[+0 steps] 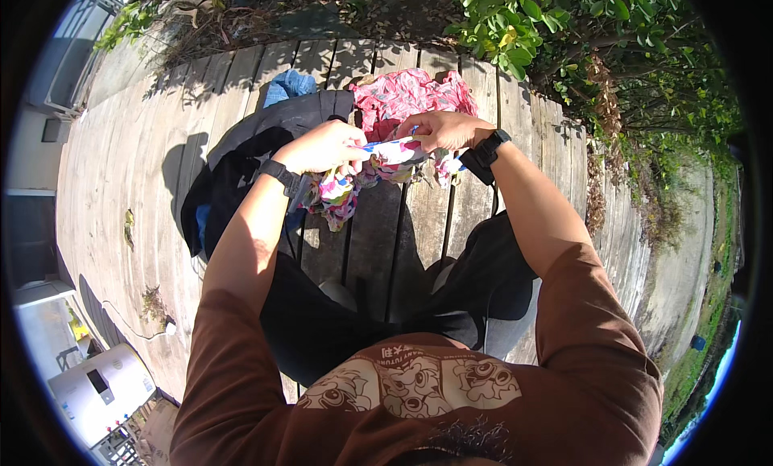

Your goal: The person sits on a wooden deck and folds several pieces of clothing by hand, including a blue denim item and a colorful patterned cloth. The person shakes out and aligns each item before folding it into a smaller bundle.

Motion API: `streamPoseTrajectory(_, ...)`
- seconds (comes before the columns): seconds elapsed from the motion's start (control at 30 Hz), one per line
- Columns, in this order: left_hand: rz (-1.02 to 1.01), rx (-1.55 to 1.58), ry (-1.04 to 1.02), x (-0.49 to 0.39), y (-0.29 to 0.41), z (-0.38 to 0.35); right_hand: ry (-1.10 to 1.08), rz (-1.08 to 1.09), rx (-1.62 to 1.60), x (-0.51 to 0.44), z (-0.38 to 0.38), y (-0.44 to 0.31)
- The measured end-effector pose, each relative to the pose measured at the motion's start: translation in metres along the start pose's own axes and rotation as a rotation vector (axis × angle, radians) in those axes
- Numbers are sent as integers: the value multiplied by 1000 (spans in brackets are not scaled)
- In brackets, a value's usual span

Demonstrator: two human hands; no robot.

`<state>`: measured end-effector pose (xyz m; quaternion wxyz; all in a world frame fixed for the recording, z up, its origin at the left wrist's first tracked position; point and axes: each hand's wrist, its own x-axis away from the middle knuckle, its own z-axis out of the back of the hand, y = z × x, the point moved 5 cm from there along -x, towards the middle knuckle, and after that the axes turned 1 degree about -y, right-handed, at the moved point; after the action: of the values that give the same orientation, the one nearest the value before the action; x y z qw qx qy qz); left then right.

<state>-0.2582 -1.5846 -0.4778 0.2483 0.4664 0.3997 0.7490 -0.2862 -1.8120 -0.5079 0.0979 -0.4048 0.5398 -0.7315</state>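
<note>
A multicoloured patterned garment [395,154] with a blue-edged band is stretched between my two hands. My left hand [326,146] pinches one end of the band, and my right hand [444,131] grips the other. Below my left hand a crumpled, bright-patterned part of the cloth [337,194] hangs down. Just beyond my hands, a crumpled pink patterned cloth [413,95] lies on the wooden planks. To the left of it is a black garment [253,143], partly behind my left forearm. A piece of blue denim [290,87] shows at its far edge.
Weathered wooden decking [133,164] spreads around me. Leafy green shrubs [519,28] overhang its far right edge. A white box-shaped appliance [102,393] stands at the lower left, near a thin white cable [136,330]. A dry leaf [128,227] lies on the planks.
</note>
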Motion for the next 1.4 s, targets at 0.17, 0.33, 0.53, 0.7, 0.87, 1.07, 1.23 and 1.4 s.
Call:
streamPoseTrajectory(0.17, 63, -24, -55, 4, 0, -12, -1, 234, 242, -23, -65, -18)
streamPoseTrajectory(0.33, -17, 7, 92, 3, -16, 12, 243, 300, 212, -24, -61, -32)
streamPoseTrajectory(0.53, -279, -92, 471, -8, -22, 28, 334, 315, 77, -25, -70, -44)
streamPoseTrajectory(0.7, -285, -289, 780, -6, -11, 45, 492, 427, 132, -21, -72, -61)
streamPoseTrajectory(0.87, -244, -258, 741, -9, -16, 48, 568, 469, 281, -15, -71, -70)
streamPoseTrajectory(1.07, -296, -149, 767, -13, -25, 45, 591, 423, 315, -12, -72, -69)
streamPoseTrajectory(1.23, -284, -54, 734, -9, -18, 45, 610, 454, 246, -13, -66, -64)
streamPoseTrajectory(1.4, -259, 66, 636, -3, -9, 38, 547, 393, 58, -19, -58, -53)
